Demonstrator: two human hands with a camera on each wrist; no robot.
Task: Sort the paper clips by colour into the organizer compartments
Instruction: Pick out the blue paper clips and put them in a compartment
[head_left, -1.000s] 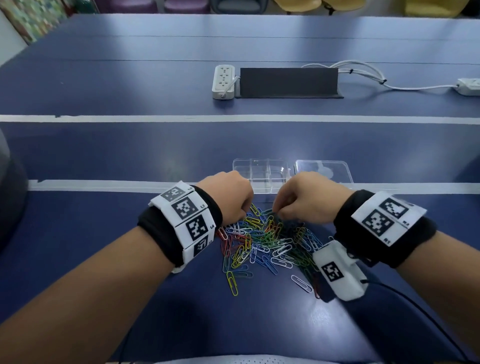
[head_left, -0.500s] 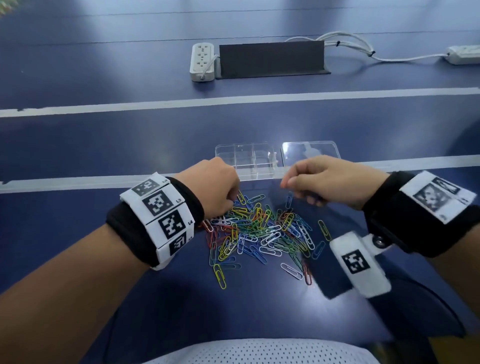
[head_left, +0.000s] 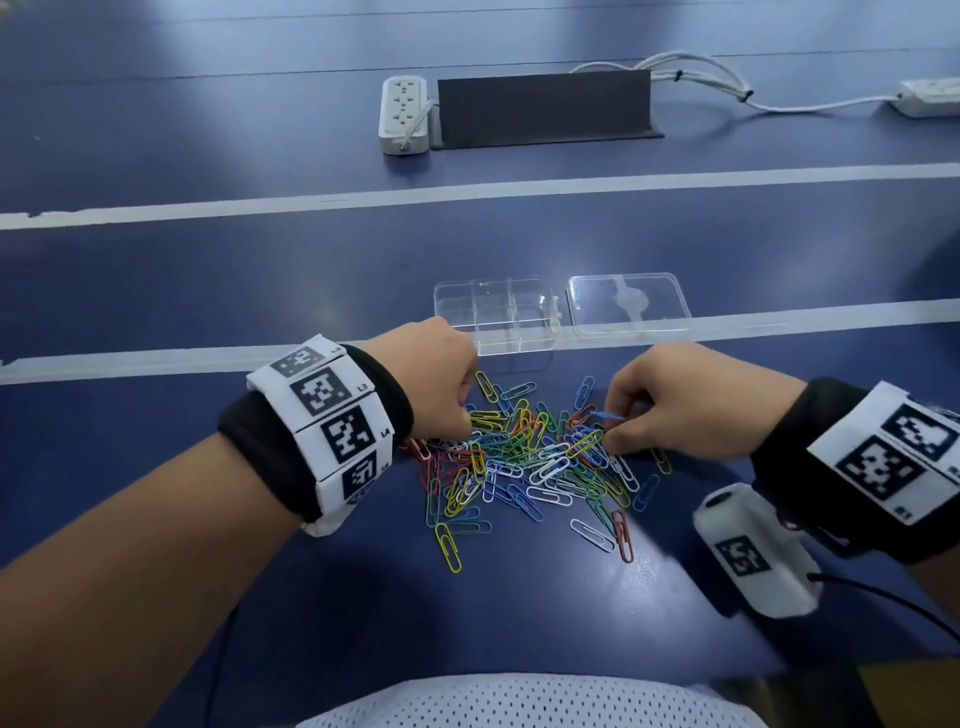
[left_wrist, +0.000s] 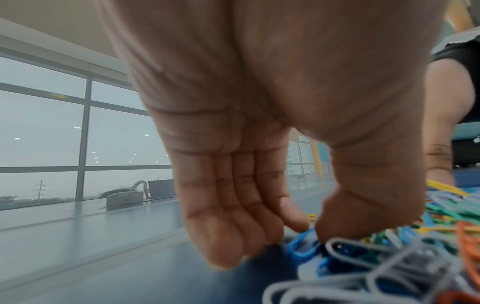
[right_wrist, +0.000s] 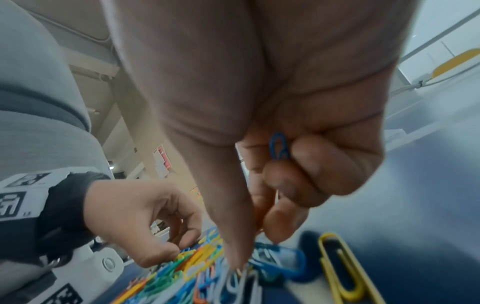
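Note:
A heap of paper clips (head_left: 530, 457) in several colours lies on the blue table in front of me. Just beyond it stands the clear organizer (head_left: 493, 312), whose compartments look empty. My left hand (head_left: 467, 415) sits at the heap's left edge with its fingers curled. In the left wrist view its thumb and forefinger (left_wrist: 311, 228) close on a blue clip (left_wrist: 303, 244) that still lies on the table. My right hand (head_left: 610, 426) is at the heap's right edge. It holds a blue clip (right_wrist: 279, 149) tucked in its curled fingers while thumb and forefinger (right_wrist: 257, 248) reach down into the heap.
The organizer's clear lid (head_left: 628, 304) lies open flat to its right. A yellow clip (head_left: 448, 545) and a red clip (head_left: 622, 535) lie loose nearer me. Far back are a power strip (head_left: 404, 114), a black cable box (head_left: 545, 106) and white cables (head_left: 727, 93).
My right hand lifted off the heap toward the organizer, then came back down at the heap's right edge. The left hand stayed at the left edge. The camera tilted downward.

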